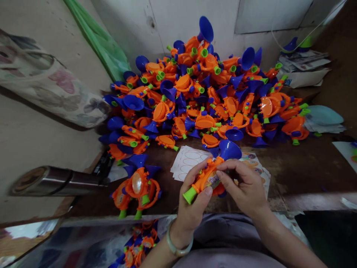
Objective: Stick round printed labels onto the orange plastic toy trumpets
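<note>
A toy trumpet (209, 171) in orange, with a blue bell and a green mouthpiece, lies tilted in my left hand (192, 201), whose fingers and thumb wrap round its body. My right hand (245, 186) has its thumb and forefinger closed at the edge of a colourful sticker (213, 181) on the toy's flat face. Those fingertips partly cover the sticker. Under and beyond my hands are sheets with oval outlines (189, 160) and a sheet of printed stickers (252, 160).
A large heap of similar toy trumpets (184, 83) fills the back of the wooden table (304, 160). Several more trumpets (138, 182) stand at the left front, beside a metal flask (67, 182). Others (146, 242) lie below the table edge. Stacked papers (304, 70) sit back right.
</note>
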`<action>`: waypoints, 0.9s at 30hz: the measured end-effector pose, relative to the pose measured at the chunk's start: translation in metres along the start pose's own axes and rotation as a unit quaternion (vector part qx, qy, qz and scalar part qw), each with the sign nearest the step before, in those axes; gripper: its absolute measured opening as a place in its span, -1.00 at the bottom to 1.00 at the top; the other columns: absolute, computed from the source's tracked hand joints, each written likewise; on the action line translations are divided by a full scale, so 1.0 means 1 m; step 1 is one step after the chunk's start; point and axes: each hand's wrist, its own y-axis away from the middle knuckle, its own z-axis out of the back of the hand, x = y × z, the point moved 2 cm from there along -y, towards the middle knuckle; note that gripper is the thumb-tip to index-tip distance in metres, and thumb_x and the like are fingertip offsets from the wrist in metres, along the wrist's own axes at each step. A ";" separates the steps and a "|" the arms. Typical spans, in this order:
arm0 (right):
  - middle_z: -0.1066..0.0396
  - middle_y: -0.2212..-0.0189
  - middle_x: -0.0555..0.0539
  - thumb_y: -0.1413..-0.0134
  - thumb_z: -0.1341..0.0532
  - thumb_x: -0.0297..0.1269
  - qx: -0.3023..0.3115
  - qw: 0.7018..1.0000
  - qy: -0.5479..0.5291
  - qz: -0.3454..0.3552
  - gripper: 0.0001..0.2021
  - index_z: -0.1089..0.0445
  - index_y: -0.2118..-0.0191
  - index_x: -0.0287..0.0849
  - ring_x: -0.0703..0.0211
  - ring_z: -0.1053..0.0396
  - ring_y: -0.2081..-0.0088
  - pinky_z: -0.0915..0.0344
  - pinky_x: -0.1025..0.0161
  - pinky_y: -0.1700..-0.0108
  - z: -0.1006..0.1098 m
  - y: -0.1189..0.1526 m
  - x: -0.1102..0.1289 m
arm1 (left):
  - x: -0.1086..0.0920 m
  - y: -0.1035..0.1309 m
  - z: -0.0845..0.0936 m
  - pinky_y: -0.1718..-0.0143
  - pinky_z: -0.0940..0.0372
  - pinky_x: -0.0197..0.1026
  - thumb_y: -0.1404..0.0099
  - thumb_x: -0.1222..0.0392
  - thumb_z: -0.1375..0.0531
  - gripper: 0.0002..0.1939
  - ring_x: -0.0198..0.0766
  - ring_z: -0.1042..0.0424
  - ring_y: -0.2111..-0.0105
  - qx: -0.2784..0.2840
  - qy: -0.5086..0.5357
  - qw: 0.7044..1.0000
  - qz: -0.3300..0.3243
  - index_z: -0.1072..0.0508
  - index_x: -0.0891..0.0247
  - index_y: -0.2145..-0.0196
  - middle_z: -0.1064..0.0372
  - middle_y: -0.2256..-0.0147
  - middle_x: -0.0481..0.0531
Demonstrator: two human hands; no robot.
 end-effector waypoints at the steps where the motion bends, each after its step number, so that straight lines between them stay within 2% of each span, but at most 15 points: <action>1: -0.61 0.41 0.07 -0.18 -0.34 -0.47 -0.002 1.000 0.015 0.019 -0.88 -0.56 0.28 -0.08 0.31 -0.52 0.43 -0.43 0.44 0.35 0.000 -0.001 0.001 | 0.000 0.001 0.001 -0.41 -0.26 0.17 -0.44 0.06 -0.33 -0.49 0.14 -0.34 -0.39 0.000 -0.004 1.000 -0.003 -0.48 0.02 -0.31 -0.34 -0.40 0.15; 7: -0.63 0.38 0.06 -0.24 -0.32 -0.47 -0.003 0.997 0.049 0.053 -0.87 -0.54 0.22 -0.07 0.28 -0.57 0.37 -0.48 0.40 0.30 -0.001 0.001 0.002 | 0.001 0.003 0.002 -0.43 -0.23 0.20 -0.45 0.08 -0.32 -0.50 0.13 -0.33 -0.39 -0.002 -0.007 1.000 -0.013 -0.47 -0.01 -0.31 -0.31 -0.42 0.13; 13: -0.62 0.35 -0.01 -0.34 -0.28 -0.35 0.020 0.996 0.073 0.039 -0.90 -0.55 0.21 -0.04 0.15 -0.57 0.34 -0.51 0.26 0.29 -0.003 0.005 -0.002 | -0.002 0.002 0.001 -0.41 -0.26 0.18 -0.45 0.09 -0.33 -0.51 0.12 -0.36 -0.38 -0.006 -0.004 1.000 -0.007 -0.49 0.00 -0.29 -0.35 -0.40 0.14; 15: -0.59 0.32 -0.03 -0.37 -0.27 -0.29 0.020 0.994 0.096 0.040 -0.90 -0.55 0.10 -0.01 0.11 -0.55 0.30 -0.52 0.20 0.23 -0.002 0.006 -0.007 | -0.004 0.001 0.001 -0.42 -0.25 0.15 -0.44 0.10 -0.34 -0.51 0.11 -0.34 -0.39 -0.005 -0.009 1.000 -0.015 -0.50 0.00 -0.29 -0.36 -0.39 0.14; 17: -0.53 0.25 -0.05 -0.37 -0.31 -0.18 -0.016 0.990 0.133 0.034 -0.69 -0.45 -0.17 0.01 0.07 -0.48 0.26 -0.51 0.12 0.18 0.001 0.007 -0.013 | -0.005 0.000 0.001 -0.41 -0.28 0.14 -0.44 0.10 -0.35 -0.50 0.11 -0.36 -0.38 -0.008 -0.011 1.000 -0.014 -0.49 0.00 -0.29 -0.36 -0.39 0.14; 19: -0.44 0.16 -0.07 -0.31 -0.38 -0.07 -0.067 0.982 0.171 0.035 -0.34 -0.20 -0.41 0.01 0.04 -0.38 0.24 -0.50 0.07 0.15 0.004 0.006 -0.019 | -0.005 0.000 0.000 -0.37 -0.33 0.12 -0.44 0.09 -0.35 -0.47 0.10 -0.39 -0.35 -0.013 0.002 1.000 -0.006 -0.45 -0.04 -0.32 -0.35 -0.40 0.13; 20: -0.39 0.12 -0.09 -0.29 -0.40 -0.02 -0.081 0.979 0.183 0.041 -0.23 -0.09 -0.47 0.01 0.03 -0.35 0.23 -0.49 0.05 0.14 0.004 0.006 -0.022 | -0.006 0.000 0.000 -0.35 -0.35 0.10 -0.44 0.08 -0.35 -0.46 0.09 -0.42 -0.33 -0.013 0.010 1.000 -0.003 -0.44 -0.07 -0.33 -0.34 -0.40 0.12; 22: -0.34 0.06 -0.13 -0.30 -0.37 0.04 -0.074 0.977 0.190 0.058 -0.22 -0.06 -0.48 -0.01 0.01 -0.32 0.19 -0.48 0.03 0.14 0.002 0.004 -0.026 | -0.008 0.001 0.000 -0.30 -0.41 0.05 -0.42 0.10 -0.36 -0.47 0.05 -0.48 -0.28 -0.010 0.008 1.000 -0.005 -0.44 -0.05 -0.31 -0.36 -0.39 0.13; 25: -0.33 0.06 -0.16 -0.37 -0.29 0.05 -0.055 0.979 0.188 0.057 -0.34 -0.15 -0.42 -0.08 0.01 -0.33 0.18 -0.46 0.05 0.15 -0.003 0.002 -0.037 | -0.019 0.001 0.015 -0.18 -0.49 -0.01 -0.34 0.12 -0.42 -0.50 0.05 -0.55 -0.20 -0.029 -0.018 0.999 -0.021 -0.53 0.06 -0.21 -0.44 -0.32 0.19; 27: -0.37 0.13 -0.11 -0.39 -0.27 0.00 -0.036 0.985 0.165 0.028 -0.43 -0.22 -0.37 -0.11 0.07 -0.33 0.27 -0.43 0.11 0.21 -0.005 0.001 -0.047 | -0.034 0.000 0.042 -0.13 -0.52 0.02 -0.28 0.08 -0.43 -0.54 0.08 -0.59 -0.14 -0.111 -0.027 0.993 -0.041 -0.58 0.13 -0.12 -0.53 -0.23 0.20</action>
